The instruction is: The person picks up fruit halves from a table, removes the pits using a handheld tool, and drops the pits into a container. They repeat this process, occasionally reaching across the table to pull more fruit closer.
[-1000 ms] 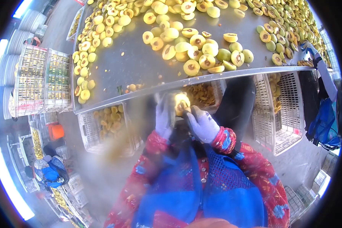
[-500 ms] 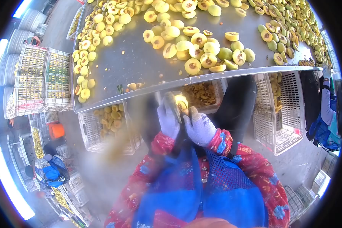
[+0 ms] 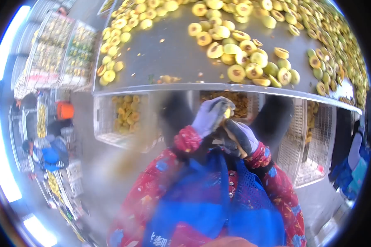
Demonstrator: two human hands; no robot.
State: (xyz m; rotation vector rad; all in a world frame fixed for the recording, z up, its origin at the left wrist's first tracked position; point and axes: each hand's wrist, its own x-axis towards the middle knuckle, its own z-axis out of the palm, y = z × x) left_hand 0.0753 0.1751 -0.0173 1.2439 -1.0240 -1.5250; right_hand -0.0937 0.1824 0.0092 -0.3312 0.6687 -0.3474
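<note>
My left hand, in a pale glove with dark-coated fingers, is closed around a yellow piece of fruit, mostly covered by the fingers. Just right of it and a little lower, my right hand, gloved alike, grips a tool with a brown, wood-like handle; its working end is hidden near the fruit. Both hands are in front of my chest, below the metal table's front edge. Up on the table lie halved yellow-green fruits, peach- or plum-like, several showing brown pits or hollows.
The metal table has a raised front rim. Beneath it stand white crates: one with fruit pieces at left, one with brownish scraps in the middle, another at right. Stacked crates rise at left. Other people work at both sides.
The view has swung, shifting the table and hands rightward in the picture. My right hand has turned, and the brown handle now shows. The fruit's cut face, bright earlier, is mostly hidden.
</note>
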